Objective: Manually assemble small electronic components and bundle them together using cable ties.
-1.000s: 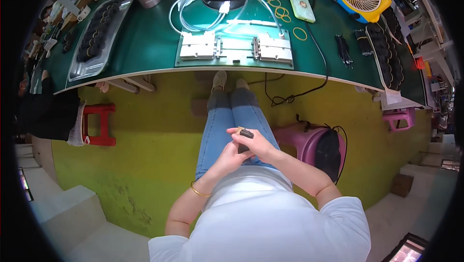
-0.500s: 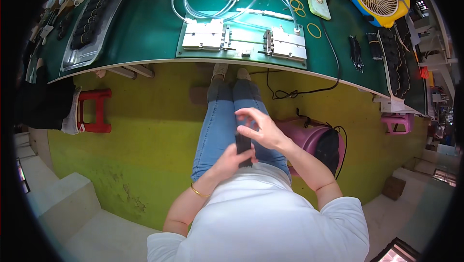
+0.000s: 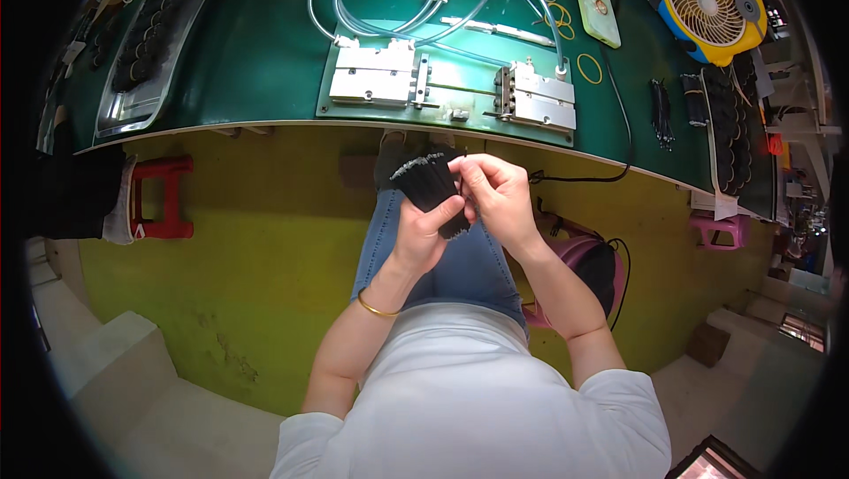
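Observation:
My left hand point(image 3: 423, 233) grips a bundle of thin black sticks point(image 3: 431, 184) above my lap, just below the edge of the green workbench point(image 3: 265, 63). My right hand point(image 3: 497, 196) is closed around the same bundle from the right, with its fingertips on the sticks' upper part. The sticks fan out slightly at the top. A gold bangle sits on my left wrist. I am seated, with blue jeans under the hands.
On the bench lie a metal jig point(image 3: 451, 90) with clear hoses, a tray of black parts point(image 3: 146, 37), a phone point(image 3: 595, 6), yellow rubber bands point(image 3: 588, 68) and a yellow fan point(image 3: 703, 1). A red stool point(image 3: 159, 196) stands left, a pink stool point(image 3: 712, 231) right.
Both hands have risen from my lap toward the bench edge. The small dark piece seen earlier is now a fanned bundle held by both hands.

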Tool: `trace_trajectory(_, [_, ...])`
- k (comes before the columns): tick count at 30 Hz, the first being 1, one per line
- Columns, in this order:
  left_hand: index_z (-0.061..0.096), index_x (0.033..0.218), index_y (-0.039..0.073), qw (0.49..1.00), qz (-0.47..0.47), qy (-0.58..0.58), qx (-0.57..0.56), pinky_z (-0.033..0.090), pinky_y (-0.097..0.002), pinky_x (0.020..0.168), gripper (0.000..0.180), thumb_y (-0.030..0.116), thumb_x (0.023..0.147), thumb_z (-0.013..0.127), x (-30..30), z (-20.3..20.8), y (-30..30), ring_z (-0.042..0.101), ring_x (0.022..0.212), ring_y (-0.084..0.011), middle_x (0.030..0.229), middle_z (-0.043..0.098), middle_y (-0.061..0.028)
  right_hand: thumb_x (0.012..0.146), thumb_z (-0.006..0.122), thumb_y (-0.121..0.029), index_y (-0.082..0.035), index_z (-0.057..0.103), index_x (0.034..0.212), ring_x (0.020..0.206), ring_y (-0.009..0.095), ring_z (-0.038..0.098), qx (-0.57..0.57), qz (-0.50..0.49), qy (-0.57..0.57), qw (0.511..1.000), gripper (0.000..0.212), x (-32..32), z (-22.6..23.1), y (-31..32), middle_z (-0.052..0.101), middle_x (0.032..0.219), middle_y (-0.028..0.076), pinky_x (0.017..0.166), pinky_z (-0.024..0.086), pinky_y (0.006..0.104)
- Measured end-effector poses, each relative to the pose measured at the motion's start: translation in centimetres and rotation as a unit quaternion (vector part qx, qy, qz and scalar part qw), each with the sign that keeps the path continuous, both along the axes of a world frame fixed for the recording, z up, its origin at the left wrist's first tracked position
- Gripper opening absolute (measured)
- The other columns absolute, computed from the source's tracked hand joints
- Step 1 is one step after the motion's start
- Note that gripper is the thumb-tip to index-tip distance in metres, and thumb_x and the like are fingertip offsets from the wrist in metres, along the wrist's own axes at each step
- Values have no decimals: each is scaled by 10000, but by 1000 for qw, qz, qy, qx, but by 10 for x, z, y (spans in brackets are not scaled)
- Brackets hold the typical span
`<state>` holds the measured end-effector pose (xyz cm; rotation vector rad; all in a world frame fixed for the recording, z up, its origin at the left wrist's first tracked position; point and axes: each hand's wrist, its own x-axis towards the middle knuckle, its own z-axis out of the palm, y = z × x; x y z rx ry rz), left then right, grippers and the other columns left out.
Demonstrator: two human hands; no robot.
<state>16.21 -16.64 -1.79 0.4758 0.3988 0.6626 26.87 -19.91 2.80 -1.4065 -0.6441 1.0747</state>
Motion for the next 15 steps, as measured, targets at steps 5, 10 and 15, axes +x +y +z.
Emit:
trace_trajectory(5, [518, 924, -2, 999, 48, 12, 9, 464, -266, 634, 160, -8, 772, 569, 11, 8, 10, 546, 690, -143, 801, 546, -53, 867, 506, -124, 11, 608, 832, 405, 19, 390, 26, -24, -70, 997, 173, 4, 3, 17, 486, 545, -22, 358, 302, 167])
trace_trajectory(10, [525, 918, -4, 997, 76, 5, 8, 464, -261, 637, 149, -26, 775, 557, 17, 14, 17, 546, 693, -141, 802, 549, -53, 866, 502, -122, 5, 610, 830, 395, 14, 365, 39, -41, -84, 995, 171, 3, 7, 28, 470, 527, -31, 349, 273, 168])
trace_trajectory(15, [528, 918, -3, 999, 50, -3, 11, 463, -253, 635, 147, -35, 777, 551, 14, 14, 22, 548, 690, -140, 802, 554, -57, 858, 505, -123, 2, 609, 816, 378, 15, 346, 14, -77, -35, 996, 167, 0, 9, 32, 446, 500, -38, 338, 263, 169])
